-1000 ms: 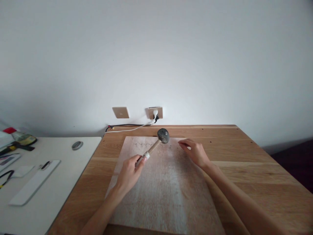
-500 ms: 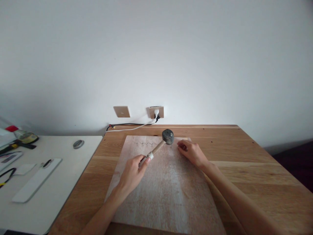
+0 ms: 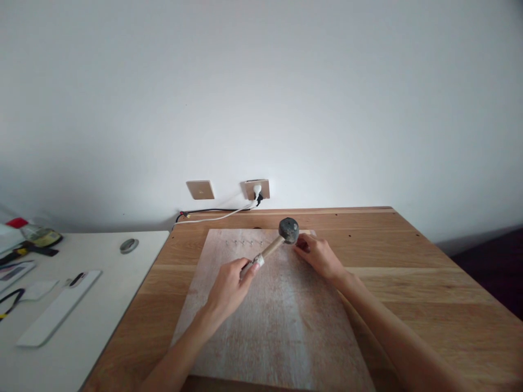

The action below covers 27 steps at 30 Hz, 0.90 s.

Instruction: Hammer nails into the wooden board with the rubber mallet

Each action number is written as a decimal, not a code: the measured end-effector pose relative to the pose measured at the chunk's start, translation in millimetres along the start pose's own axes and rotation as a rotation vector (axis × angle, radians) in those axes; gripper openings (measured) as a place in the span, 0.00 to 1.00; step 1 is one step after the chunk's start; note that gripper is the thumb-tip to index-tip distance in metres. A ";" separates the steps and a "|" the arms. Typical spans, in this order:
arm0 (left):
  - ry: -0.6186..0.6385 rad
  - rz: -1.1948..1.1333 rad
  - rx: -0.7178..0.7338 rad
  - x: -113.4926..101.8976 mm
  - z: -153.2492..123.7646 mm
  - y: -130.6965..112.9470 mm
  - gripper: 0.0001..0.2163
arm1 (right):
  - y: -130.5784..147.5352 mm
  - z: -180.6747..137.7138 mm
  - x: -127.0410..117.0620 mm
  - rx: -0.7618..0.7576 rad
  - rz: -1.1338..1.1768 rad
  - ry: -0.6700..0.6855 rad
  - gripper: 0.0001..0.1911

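Note:
My left hand (image 3: 227,287) is wrapped round the pale handle of a rubber mallet (image 3: 289,231). The mallet's dark head hangs over the far part of a worn wooden board (image 3: 269,326), close to my right fingertips. A row of several small nails (image 3: 243,243) stands along the board's far edge, left of the mallet head. My right hand (image 3: 321,258) rests by the board's far right corner, thumb and fingers pinched together. Whatever lies between those fingertips is too small and partly covered by the mallet head to make out.
The board lies on a wooden table (image 3: 408,283) against a wall. A socket with a plug (image 3: 257,189) and cables sits behind. On the left, a white table (image 3: 118,283) carries a tape roll (image 3: 129,245), a white phone-like slab (image 3: 61,310), a red-capped bottle (image 3: 41,235) and tools.
The mallet head has shifted right, nearer my right fingertips, and my left hand has moved right with it. My right hand stays pinched at the board's far corner. The view has shifted slightly.

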<state>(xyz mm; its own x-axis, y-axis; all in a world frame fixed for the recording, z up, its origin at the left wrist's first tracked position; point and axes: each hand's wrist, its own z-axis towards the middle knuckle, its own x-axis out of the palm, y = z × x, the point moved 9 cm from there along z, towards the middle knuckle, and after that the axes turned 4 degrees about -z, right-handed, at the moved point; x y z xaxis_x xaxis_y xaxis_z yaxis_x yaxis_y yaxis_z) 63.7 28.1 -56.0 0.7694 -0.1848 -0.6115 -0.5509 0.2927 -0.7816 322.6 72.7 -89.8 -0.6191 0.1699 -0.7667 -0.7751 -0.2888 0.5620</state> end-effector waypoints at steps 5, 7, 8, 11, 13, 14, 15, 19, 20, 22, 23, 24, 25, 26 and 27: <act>0.027 0.032 -0.002 5.3 3.5 -2.3 0.22 | -9.9 -7.0 -13.5 0.005 0.011 -0.047 0.21; 0.050 0.050 0.005 9.1 4.5 -2.9 0.22 | -15.3 -11.4 -20.5 0.006 0.010 -0.065 0.23; 0.062 0.058 0.008 11.3 4.7 -3.1 0.22 | -17.7 -13.8 -23.7 0.006 0.009 -0.073 0.24; 0.064 0.060 0.021 15.4 5.0 -4.0 0.22 | -22.1 -20.4 -29.9 0.002 0.007 -0.093 0.24; 0.038 0.052 0.036 15.5 5.5 -5.7 0.21 | -22.8 -23.8 -31.2 -0.004 0.007 -0.103 0.24; 0.029 0.055 0.043 15.4 5.8 -6.6 0.21 | -22.7 -25.2 -31.4 -0.007 0.008 -0.107 0.23; 0.028 0.066 0.049 15.7 5.9 -7.4 0.20 | -22.6 -26.4 -31.5 -0.010 0.009 -0.112 0.23; 0.061 0.129 0.048 17.3 0.7 -9.6 0.19 | -22.3 -31.7 -35.3 -0.016 0.023 -0.144 0.23; 0.060 0.145 0.052 16.7 -3.4 -11.0 0.19 | -22.3 -33.9 -38.1 -0.014 0.030 -0.160 0.23; 0.034 0.190 0.073 14.6 -15.4 -15.5 0.17 | -22.5 -39.6 -46.0 0.000 0.039 -0.201 0.23; 0.015 0.225 0.093 13.8 -23.3 -18.5 0.15 | -22.7 -43.1 -50.8 0.013 0.040 -0.223 0.22; -0.006 0.267 0.118 13.6 -32.0 -21.5 0.13 | -23.1 -46.9 -55.6 0.029 0.040 -0.244 0.22; -0.023 0.314 0.144 14.5 -41.1 -24.2 0.12 | -23.4 -50.9 -60.3 0.046 0.040 -0.263 0.21; -0.038 0.362 0.169 16.5 -50.2 -26.2 0.10 | -23.7 -55.0 -64.9 0.061 0.043 -0.281 0.20; -0.055 0.409 0.193 19.0 -58.9 -27.7 0.10 | -24.2 -59.1 -69.1 0.075 0.049 -0.299 0.19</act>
